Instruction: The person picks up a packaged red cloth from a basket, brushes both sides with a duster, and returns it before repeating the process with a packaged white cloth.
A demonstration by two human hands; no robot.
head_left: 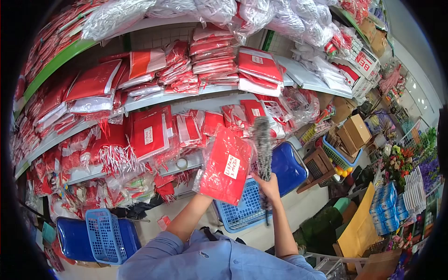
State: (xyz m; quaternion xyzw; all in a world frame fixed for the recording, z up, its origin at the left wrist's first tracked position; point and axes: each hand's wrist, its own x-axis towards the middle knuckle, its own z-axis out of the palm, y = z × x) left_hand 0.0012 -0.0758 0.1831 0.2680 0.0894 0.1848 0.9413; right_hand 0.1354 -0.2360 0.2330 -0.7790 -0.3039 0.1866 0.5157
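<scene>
The right hand (269, 185) was raised in front of the shelves (186, 95), its fingers closed around the stem of a duster (263, 140). The duster, a long dark speckled one, stood nearly upright above the fist, and its thin handle stuck out below the hand. Just left of it hung a red packet (223, 170) in clear plastic with a white label (232, 166) on its face. It was held up in the air, tilted a little, with its right edge close to the duster; whether the two touched could not be told. The left forearm (189, 217) rose from the blue shirt (210, 261) to the packet's lower edge. The left hand itself was hidden behind the packet, so its grip could not be made out. Behind both things the shelves were crowded with stacks of red and white folded cloth in plastic wrappers, some with fringes hanging over the edge. A tape roll (182, 163) lay on a shelf board just left of the packet. On the floor below the hands, a blue basket (242, 210) leaned against a glossy blue plastic piece (289, 165). A second basket (105, 235) stood well apart to the lower left. To the right were cardboard boxes (354, 130) and, farther off, flowers (397, 163).
</scene>
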